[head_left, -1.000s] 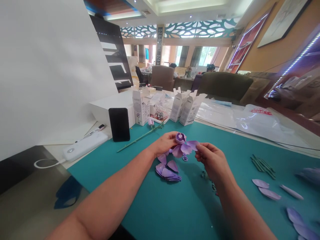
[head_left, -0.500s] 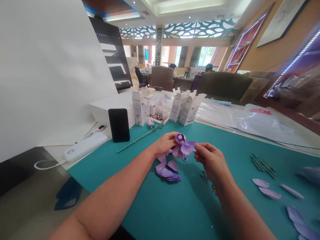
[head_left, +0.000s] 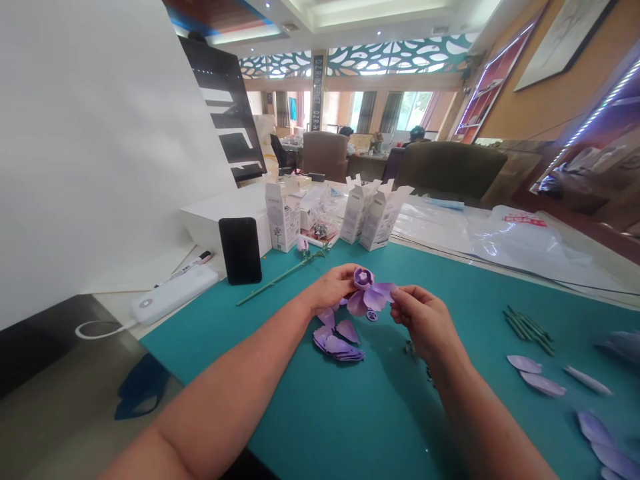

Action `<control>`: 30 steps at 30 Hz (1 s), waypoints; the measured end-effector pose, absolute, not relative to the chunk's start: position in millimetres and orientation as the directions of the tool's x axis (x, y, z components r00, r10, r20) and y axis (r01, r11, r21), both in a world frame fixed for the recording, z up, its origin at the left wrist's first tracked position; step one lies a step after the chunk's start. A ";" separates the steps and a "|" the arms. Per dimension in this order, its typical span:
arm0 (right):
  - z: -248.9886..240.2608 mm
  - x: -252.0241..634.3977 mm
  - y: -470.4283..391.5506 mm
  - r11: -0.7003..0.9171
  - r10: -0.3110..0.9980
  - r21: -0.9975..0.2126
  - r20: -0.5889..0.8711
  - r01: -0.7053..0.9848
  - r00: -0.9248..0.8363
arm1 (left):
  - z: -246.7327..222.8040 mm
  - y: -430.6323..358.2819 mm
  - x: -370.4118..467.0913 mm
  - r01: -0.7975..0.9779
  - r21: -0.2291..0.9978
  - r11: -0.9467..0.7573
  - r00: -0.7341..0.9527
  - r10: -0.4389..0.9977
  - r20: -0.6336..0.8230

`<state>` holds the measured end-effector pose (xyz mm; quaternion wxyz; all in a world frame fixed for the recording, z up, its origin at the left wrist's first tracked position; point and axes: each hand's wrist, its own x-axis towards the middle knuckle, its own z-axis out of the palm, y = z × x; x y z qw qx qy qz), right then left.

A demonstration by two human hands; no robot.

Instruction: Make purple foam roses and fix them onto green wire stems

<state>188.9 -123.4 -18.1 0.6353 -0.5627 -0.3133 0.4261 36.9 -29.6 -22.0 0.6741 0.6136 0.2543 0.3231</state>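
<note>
The flower [head_left: 367,298] is held up between both hands, just above the mat [head_left: 380,413]. The left hand [head_left: 333,290] has its fingers bent in and closed on the flower's left side, probably to keep the middle from turning. The right hand [head_left: 419,310] pinches the tip of one outer petal between thumb and forefinger, its other fingers curled under; gripping the thin edge likely allows fine handling without crushing the rest.

The flower is purple: a darker, rounded cup with a pale centre, tilted so that its opening shows, and paler, broad petals spread below and to the right. A small spoked ring [head_left: 371,315] shows under it; whether the two are joined cannot be told.

A loose pile [head_left: 340,350] of petals lies just nearer the person, seemingly for easy reach. More petals [head_left: 543,384] and green sticks [head_left: 527,330] lie apart to the right, as if sorted by kind. Beyond the hands, a stemmed bud [head_left: 273,280] rests on the mat, near a phone [head_left: 240,251] and upright boxes [head_left: 377,219], apparently set back from the working space.
</note>
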 end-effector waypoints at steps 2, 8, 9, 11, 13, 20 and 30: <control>-17.0 188.2 -123.9 -0.004 0.892 -0.983 -0.088 -0.186 0.444 | -21.9 -29.7 36.7 -0.125 0.991 0.042 0.665 0.745 0.052; -18.5 188.3 -122.4 -0.004 0.893 -0.984 -0.085 -0.181 0.442 | -23.2 -29.0 36.0 -0.131 0.991 0.035 0.675 0.735 0.063; -19.2 188.3 -122.1 -0.003 0.893 -0.984 -0.084 -0.180 0.442 | -23.3 -29.0 35.9 -0.126 0.991 0.034 0.675 0.736 0.061; -20.2 188.2 -122.0 -0.002 0.893 -0.984 -0.081 -0.176 0.443 | -23.1 -29.3 35.6 -0.123 0.992 0.037 0.675 0.736 0.056; -20.2 187.7 -122.5 0.004 0.894 -0.984 -0.077 -0.180 0.441 | -22.6 -29.5 35.4 -0.136 0.990 0.043 0.680 0.731 0.061; -22.2 186.9 -122.7 -0.001 0.909 -0.972 -0.098 -0.234 0.405 | -24.2 -26.7 36.3 -0.182 0.978 0.099 0.681 0.730 0.053; -31.1 186.6 -119.8 0.011 0.918 -0.974 -0.079 -0.225 0.388 | -21.9 -30.2 37.3 -0.173 0.964 0.201 0.663 0.748 -0.037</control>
